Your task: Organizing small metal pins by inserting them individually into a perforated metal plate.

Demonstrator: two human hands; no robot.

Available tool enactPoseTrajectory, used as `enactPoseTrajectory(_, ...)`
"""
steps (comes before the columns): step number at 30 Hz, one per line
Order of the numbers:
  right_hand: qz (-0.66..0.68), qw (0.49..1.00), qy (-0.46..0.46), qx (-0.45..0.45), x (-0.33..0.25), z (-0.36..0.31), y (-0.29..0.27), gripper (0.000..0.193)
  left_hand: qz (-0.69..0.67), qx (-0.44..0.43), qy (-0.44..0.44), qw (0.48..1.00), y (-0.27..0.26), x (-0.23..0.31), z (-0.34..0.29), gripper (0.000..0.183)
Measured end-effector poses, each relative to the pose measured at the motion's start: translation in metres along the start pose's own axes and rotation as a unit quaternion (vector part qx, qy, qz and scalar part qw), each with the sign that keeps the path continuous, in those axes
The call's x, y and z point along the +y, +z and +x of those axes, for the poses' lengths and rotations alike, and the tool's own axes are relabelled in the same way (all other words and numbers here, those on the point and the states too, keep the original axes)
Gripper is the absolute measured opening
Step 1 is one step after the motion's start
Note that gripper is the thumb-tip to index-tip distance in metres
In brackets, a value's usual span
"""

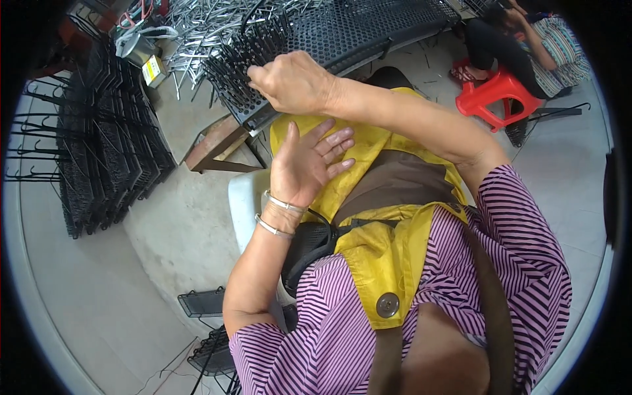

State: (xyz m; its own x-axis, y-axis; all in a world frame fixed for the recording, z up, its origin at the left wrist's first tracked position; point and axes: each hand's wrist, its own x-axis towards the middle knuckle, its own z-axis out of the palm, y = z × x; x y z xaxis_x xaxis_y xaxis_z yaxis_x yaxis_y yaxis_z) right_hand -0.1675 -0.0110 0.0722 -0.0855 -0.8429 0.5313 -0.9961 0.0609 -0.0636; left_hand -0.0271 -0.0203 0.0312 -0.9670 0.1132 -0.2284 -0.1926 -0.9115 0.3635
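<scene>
My left hand [308, 161] is held palm up over my yellow apron [375, 141], fingers apart and nothing in it. Just beyond it, my right hand [289, 82] is closed, thumb against the curled fingers, at the near left end of a black perforated board [355, 33]. Any small piece within those fingers is hidden. Close beside this hand, thin dark rods [240, 59] stand upright in dense rows in the board's holes. A loose heap of silvery metal rods [210, 23] lies behind them.
Stacked black racks [112, 131] with long hooks stand at the left. A metal can [137, 49] and yellow-white box [154, 71] are by the heap. A wooden support [214, 139] is under the board. Far right, another person sits near a red stool [500, 99].
</scene>
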Motion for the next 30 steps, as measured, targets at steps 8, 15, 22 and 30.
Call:
enactPoseTrajectory(8, 0.021, 0.996, -0.037, -0.078, -0.003, 0.010, -0.011, 0.010, 0.056, -0.012, 0.002, 0.998, -0.001, -0.003, -0.006, 0.070)
enactPoseTrajectory(15, 0.060, 0.995, -0.072, -0.028, -0.005, 0.013, -0.017, 0.007, 0.135, 0.040, 0.044, 0.989, -0.005, 0.000, -0.023, 0.049)
enactPoseTrajectory(22, 0.062, 0.994, -0.043, -0.076, -0.001, 0.007, -0.023, 0.008, 0.079, 0.149, 0.241, 0.956, 0.010, 0.052, -0.038, 0.032)
enactPoseTrajectory(30, 0.129, 0.985, -0.055, -0.098, 0.010, 0.010, -0.022, 0.016, 0.331, 0.478, 0.285, 0.762, -0.052, 0.151, -0.020, 0.027)
